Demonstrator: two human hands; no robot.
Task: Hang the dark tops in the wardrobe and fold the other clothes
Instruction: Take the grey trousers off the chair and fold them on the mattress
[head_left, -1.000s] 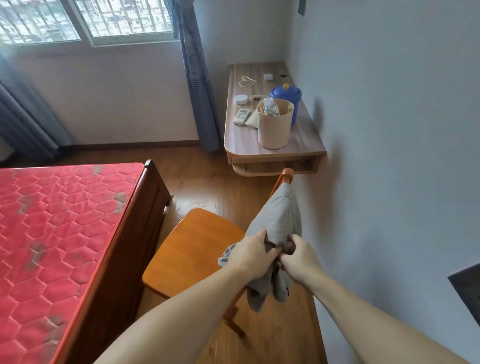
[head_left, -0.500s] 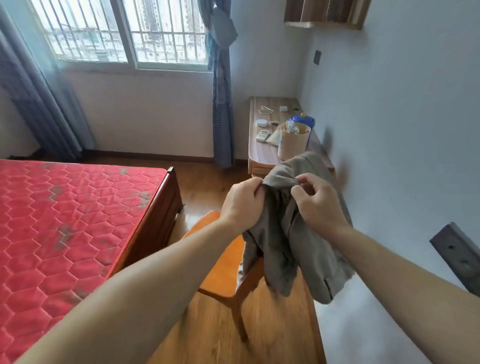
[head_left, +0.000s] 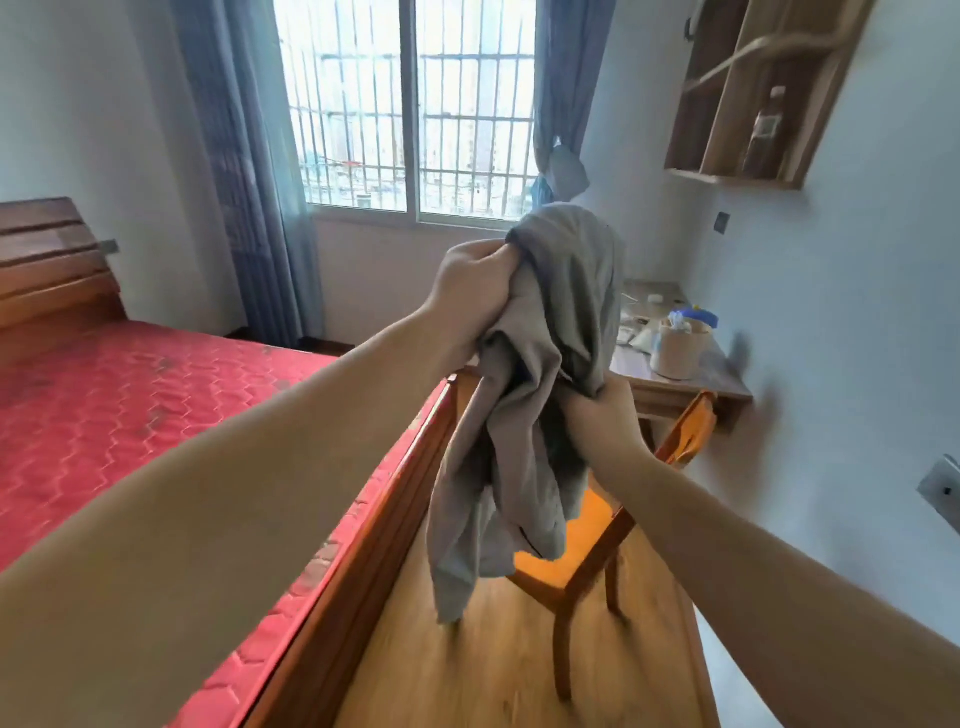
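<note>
Lifting the crumpled grey-green cloth garment (head_left: 540, 374) clear of the orange wooden chair (head_left: 587, 525).
We now grip it with left hand (head_left: 475, 291) high, right hand (head_left: 597, 421) lower; it looks light-coloured, so folding likely follows.

Two hands, the left hand (head_left: 470, 291) and the right hand (head_left: 602, 415), show with one grey garment (head_left: 524, 415). One wooden chair (head_left: 613, 519), one bed (head_left: 130, 415), one bench (head_left: 691, 384), one beige cup (head_left: 678, 351), one wall shelf (head_left: 753, 104), one bottle (head_left: 763, 130), one barred window (head_left: 410, 104), two curtains.
</note>
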